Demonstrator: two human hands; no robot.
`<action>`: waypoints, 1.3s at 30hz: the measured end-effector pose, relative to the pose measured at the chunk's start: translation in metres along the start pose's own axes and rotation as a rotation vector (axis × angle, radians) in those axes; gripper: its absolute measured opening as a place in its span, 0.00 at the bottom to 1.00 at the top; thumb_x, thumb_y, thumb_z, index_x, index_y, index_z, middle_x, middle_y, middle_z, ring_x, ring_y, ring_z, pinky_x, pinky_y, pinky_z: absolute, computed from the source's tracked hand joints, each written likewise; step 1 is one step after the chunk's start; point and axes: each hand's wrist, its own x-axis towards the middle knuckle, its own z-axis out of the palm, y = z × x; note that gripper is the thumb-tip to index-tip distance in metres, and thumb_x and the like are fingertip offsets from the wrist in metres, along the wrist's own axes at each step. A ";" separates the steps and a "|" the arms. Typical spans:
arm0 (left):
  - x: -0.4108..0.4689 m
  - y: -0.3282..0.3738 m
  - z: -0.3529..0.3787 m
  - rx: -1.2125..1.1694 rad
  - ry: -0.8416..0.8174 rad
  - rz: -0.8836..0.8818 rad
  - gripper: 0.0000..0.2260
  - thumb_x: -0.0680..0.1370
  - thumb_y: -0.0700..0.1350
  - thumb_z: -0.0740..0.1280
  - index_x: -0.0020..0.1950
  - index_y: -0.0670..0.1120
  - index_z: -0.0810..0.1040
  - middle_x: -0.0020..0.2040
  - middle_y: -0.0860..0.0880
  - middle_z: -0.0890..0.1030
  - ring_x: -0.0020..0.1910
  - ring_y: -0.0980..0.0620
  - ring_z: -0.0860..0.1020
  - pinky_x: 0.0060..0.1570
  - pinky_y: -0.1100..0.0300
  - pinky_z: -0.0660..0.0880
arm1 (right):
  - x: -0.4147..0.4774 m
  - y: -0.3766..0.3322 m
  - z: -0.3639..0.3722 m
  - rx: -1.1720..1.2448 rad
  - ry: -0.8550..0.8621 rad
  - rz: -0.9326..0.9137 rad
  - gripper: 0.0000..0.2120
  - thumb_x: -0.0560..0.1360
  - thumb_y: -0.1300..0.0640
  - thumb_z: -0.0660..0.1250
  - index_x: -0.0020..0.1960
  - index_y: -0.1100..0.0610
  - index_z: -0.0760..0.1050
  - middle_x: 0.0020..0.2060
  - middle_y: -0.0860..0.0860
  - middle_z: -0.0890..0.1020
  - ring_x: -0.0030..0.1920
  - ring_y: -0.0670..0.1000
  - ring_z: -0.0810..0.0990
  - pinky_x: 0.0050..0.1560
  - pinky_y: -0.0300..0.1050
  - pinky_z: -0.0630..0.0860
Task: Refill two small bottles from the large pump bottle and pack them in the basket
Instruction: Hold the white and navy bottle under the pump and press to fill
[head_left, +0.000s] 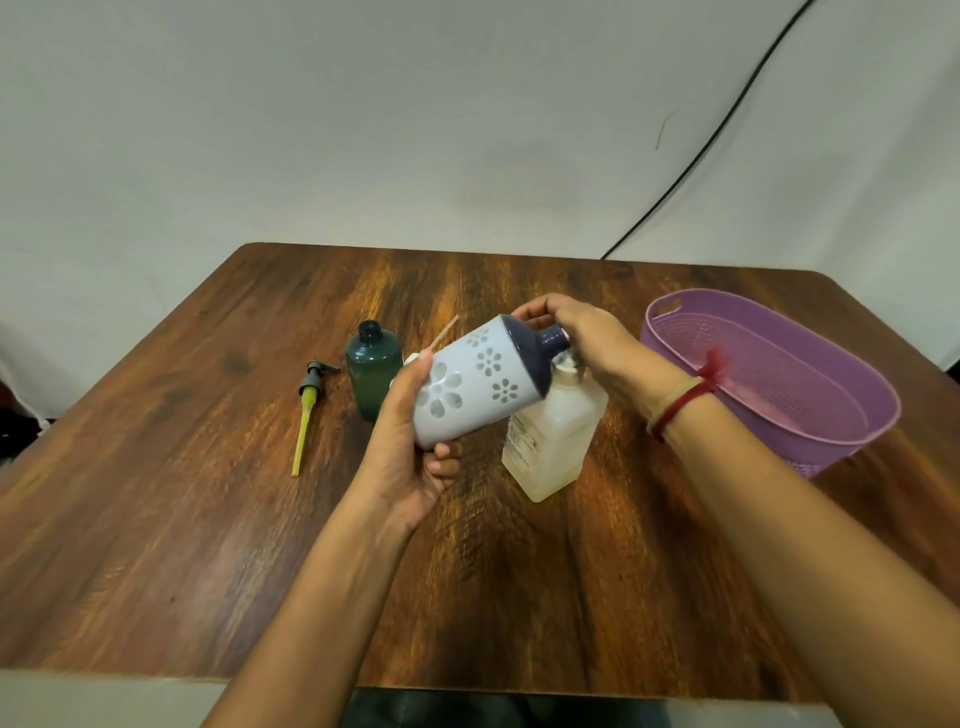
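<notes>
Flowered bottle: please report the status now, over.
Left hand grips flowered bottle, tilted, neck over clear bottle. Right hand holds its neck. Green bottle open, standing apart. Nothing blocks.

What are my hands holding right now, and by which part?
Both hold the tilted white flowered bottle: the left hand grips its base, and the right hand grips its dark neck.

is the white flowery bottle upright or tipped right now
Tipped: the left hand grips the white bottle on a slant, its dark neck pointing toward the top of the clear bottle.
</notes>
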 end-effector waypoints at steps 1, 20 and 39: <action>-0.001 0.001 0.000 -0.003 -0.006 0.001 0.16 0.73 0.60 0.65 0.46 0.48 0.77 0.36 0.49 0.77 0.18 0.59 0.65 0.15 0.71 0.61 | 0.000 -0.002 -0.002 -0.008 -0.014 0.013 0.15 0.79 0.61 0.52 0.55 0.60 0.77 0.54 0.55 0.77 0.46 0.48 0.76 0.36 0.34 0.73; 0.003 -0.001 0.005 -0.040 0.011 -0.003 0.16 0.73 0.60 0.65 0.46 0.47 0.77 0.34 0.48 0.78 0.17 0.60 0.65 0.15 0.72 0.62 | 0.001 0.008 -0.002 0.020 0.036 -0.020 0.15 0.80 0.61 0.51 0.53 0.58 0.76 0.54 0.54 0.76 0.50 0.48 0.74 0.43 0.36 0.71; -0.002 0.000 -0.002 -0.022 -0.002 -0.015 0.18 0.72 0.61 0.66 0.48 0.46 0.78 0.36 0.47 0.78 0.18 0.60 0.67 0.16 0.72 0.64 | 0.010 0.007 0.000 -0.054 0.046 -0.004 0.15 0.79 0.63 0.52 0.44 0.51 0.75 0.58 0.57 0.75 0.53 0.51 0.74 0.41 0.39 0.69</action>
